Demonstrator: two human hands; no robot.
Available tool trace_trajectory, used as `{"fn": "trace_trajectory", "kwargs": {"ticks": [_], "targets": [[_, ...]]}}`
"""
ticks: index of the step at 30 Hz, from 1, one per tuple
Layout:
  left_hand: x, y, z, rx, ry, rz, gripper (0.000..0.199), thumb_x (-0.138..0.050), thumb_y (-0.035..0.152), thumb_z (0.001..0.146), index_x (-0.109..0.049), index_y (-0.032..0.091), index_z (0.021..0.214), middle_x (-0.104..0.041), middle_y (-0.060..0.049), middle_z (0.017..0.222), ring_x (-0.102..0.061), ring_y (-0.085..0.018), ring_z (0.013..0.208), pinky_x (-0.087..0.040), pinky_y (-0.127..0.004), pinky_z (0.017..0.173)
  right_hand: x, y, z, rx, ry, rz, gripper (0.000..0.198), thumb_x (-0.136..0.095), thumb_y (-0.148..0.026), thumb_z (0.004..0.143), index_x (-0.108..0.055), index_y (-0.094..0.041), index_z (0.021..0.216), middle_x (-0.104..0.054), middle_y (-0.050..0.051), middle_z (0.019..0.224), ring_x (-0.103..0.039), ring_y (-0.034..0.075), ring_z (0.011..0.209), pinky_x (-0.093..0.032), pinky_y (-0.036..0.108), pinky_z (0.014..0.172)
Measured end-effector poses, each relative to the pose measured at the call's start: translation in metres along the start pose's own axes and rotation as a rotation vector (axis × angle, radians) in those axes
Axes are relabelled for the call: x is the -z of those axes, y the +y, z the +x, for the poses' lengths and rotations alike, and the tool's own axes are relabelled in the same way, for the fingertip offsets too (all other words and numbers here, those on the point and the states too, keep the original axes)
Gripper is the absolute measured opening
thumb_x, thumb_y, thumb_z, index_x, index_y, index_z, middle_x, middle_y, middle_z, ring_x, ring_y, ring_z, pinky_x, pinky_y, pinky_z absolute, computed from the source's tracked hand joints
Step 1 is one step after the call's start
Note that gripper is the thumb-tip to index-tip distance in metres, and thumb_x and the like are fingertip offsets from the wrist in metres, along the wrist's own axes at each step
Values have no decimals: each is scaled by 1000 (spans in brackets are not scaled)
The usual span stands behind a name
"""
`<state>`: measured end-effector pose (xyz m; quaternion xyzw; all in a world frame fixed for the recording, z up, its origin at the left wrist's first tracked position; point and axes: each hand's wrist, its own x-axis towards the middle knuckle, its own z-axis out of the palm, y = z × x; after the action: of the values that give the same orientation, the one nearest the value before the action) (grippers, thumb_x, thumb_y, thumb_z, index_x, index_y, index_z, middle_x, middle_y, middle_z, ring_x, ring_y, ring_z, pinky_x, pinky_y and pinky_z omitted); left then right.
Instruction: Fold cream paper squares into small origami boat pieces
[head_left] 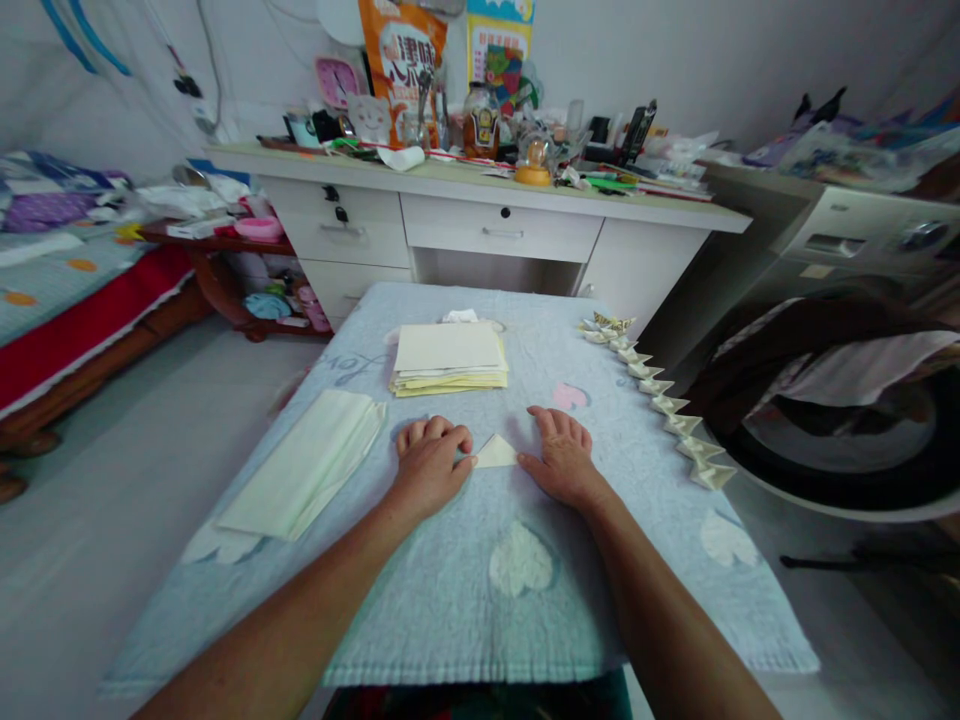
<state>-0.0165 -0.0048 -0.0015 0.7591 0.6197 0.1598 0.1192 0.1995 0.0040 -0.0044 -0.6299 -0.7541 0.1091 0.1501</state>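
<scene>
A small piece of cream paper (497,453), folded to a triangle with its peak pointing away from me, lies flat on the cloth between my hands. My left hand (433,457) has its fingers curled, and thumb and forefinger close at the paper's left corner. At the right corner rests the thumb tip of my right hand (559,455), its other fingers stretched forward over the cloth. Beyond my hands sits a stack of cream and yellow paper sheets (450,350). Longer pale folded sheets (304,465) lie left of my left hand.
A light blue cloth (480,625) with heart patterns covers the table. Along its right side runs a row of folded paper pieces (667,405). Behind stands a cluttered white desk (480,215). A washing machine (847,240) with its door open is at right, a bed (82,300) at left.
</scene>
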Motion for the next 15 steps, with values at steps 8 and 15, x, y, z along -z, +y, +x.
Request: {"fn": "trace_trajectory", "kwargs": {"ticks": [8, 15], "targets": [[-2, 2, 0, -372, -28, -222, 35, -47, 7, 80, -63, 25, 106, -58, -4, 109, -50, -20, 105, -37, -35, 95, 10, -3, -2, 115, 18, 183, 24, -56, -30, 82, -56, -20, 104, -53, 7, 112, -44, 23, 108, -30, 39, 94], [-1, 7, -3, -392, -28, -223, 24, -59, 17, 82, -64, 22, 105, -61, -4, 106, -52, -21, 102, -41, -35, 93, 2, -12, -4, 216, -4, 154, 29, -65, -26, 73, -61, -20, 102, -54, 6, 109, -42, 24, 107, -28, 39, 94]]}}
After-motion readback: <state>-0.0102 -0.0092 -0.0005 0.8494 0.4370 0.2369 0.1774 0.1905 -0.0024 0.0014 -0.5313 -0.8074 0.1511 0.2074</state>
